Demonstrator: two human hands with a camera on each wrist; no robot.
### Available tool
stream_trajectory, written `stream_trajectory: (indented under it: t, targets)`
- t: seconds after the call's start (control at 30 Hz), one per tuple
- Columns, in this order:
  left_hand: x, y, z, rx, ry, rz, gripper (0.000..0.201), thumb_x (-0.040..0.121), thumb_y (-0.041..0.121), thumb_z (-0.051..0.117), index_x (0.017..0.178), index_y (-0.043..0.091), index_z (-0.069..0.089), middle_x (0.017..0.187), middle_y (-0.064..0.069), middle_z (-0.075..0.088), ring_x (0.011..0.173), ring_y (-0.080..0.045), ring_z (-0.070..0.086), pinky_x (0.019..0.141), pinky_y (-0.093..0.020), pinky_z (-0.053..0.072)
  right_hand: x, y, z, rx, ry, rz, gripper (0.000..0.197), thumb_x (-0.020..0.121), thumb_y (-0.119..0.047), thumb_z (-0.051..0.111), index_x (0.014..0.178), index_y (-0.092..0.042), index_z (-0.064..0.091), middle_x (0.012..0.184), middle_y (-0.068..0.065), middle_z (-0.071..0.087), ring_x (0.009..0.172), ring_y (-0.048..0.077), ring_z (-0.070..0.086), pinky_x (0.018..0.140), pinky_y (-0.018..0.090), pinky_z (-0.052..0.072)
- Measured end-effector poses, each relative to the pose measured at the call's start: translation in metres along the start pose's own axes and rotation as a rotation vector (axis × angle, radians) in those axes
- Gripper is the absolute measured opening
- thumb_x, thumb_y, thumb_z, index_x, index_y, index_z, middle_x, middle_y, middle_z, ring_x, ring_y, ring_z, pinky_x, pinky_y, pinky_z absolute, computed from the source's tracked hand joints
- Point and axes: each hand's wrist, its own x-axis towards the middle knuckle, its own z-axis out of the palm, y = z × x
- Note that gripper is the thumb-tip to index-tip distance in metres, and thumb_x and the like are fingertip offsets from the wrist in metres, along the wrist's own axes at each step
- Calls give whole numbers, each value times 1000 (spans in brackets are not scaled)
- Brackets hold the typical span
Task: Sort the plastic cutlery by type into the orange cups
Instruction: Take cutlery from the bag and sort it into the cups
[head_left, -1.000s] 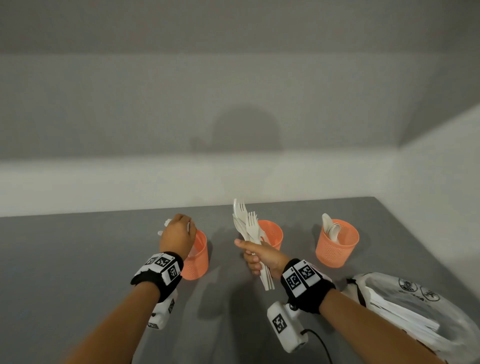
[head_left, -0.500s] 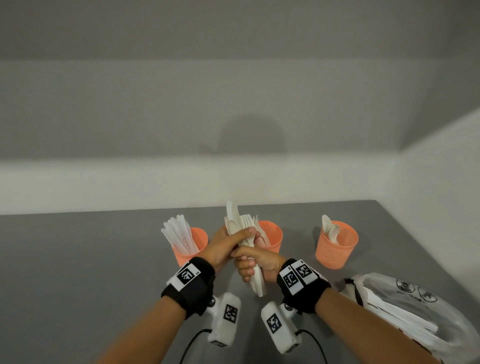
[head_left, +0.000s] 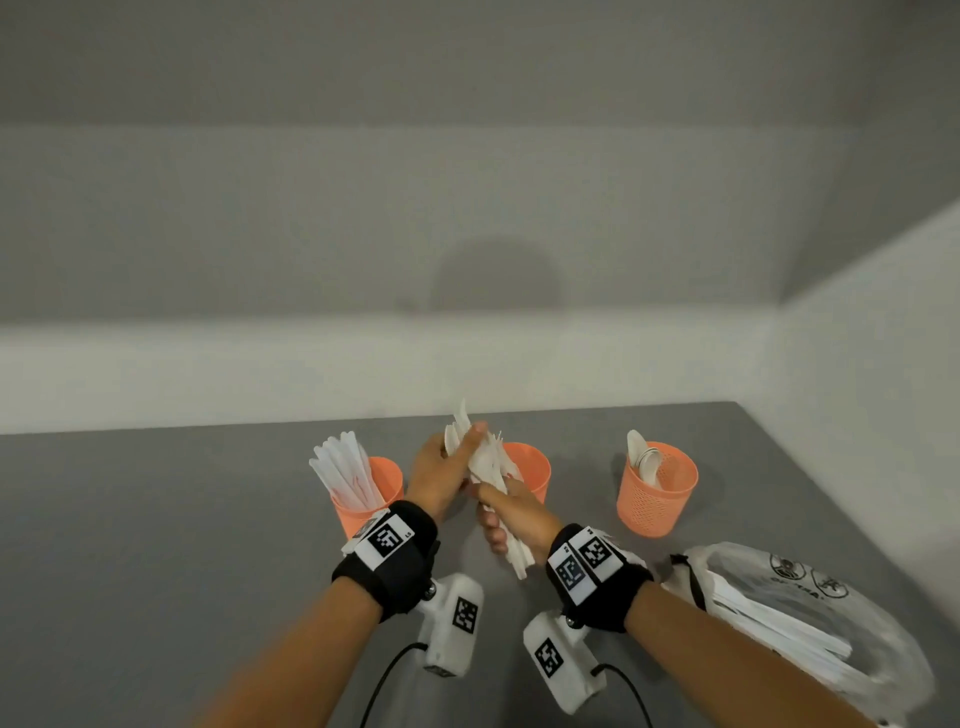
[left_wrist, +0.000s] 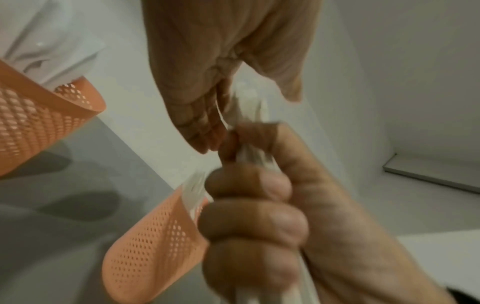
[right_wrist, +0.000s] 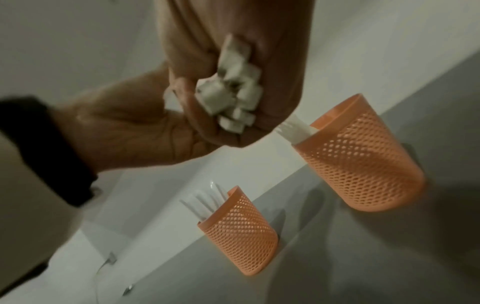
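On the grey table (head_left: 156, 545) stand three orange mesh plastic cups (head_left: 655, 488). The right hand (head_left: 511, 512) clenches a bundle of white plastic cutlery (head_left: 485, 467) above the middle one; the left hand (head_left: 439, 475) pinches its top. A hard pull could loosen the bundle and scatter pieces.

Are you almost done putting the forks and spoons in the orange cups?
Partly. The left cup is full of white sticks, probably knives, and the right cup has a few spoons. The right hand grips a mixed bundle, and the left hand pinches its top to pull some out. The plastic bag holds more.
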Motion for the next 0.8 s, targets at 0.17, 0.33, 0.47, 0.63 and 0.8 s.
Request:
stream_trajectory:
  t: [0.17,0.33,0.47,0.63,0.8]
  targets:
    - [14,13,-13,78,75,27,25,91,32,54,79,11,61,93,-13,65,86,-25,60,66,-28,48,-2,0,-13,27,-43,46,6,93,-19,51,95,-19,46,42,-4,37,31,7,32,34,15,30]
    - [27,16,-17,195,100,22,23,87,21,61,66,14,57,70,-3,60,67,-19,56,57,-24,45,-1,1,-17,-34,-89,30,9,92,-22,56,97,-22,48,46,-3,43,36,10,43,37,17,38]
    - [34,18,-17,222,163,52,23,87,10,55,64,15,52,67,-5,58,67,-22,55,72,-35,48,2,2,-27,-9,-114,24,14,92,-31,55,94,-17,54,53,-2,51,38,9,45,38,18,38]
    - [39,26,-24,141,211,117,21,91,7,48,72,16,45,75,-8,62,58,-18,59,57,-27,50,8,6,-32,81,-107,45,24,93,-39,50,93,-15,52,53,-3,54,37,7,44,37,16,37]
    - [44,47,-55,63,347,330,24,93,7,48,75,21,42,77,-13,63,41,-2,58,50,-20,52,16,8,-31,55,-93,28,24,93,-38,50,86,-16,49,50,-4,54,36,8,43,37,17,37]
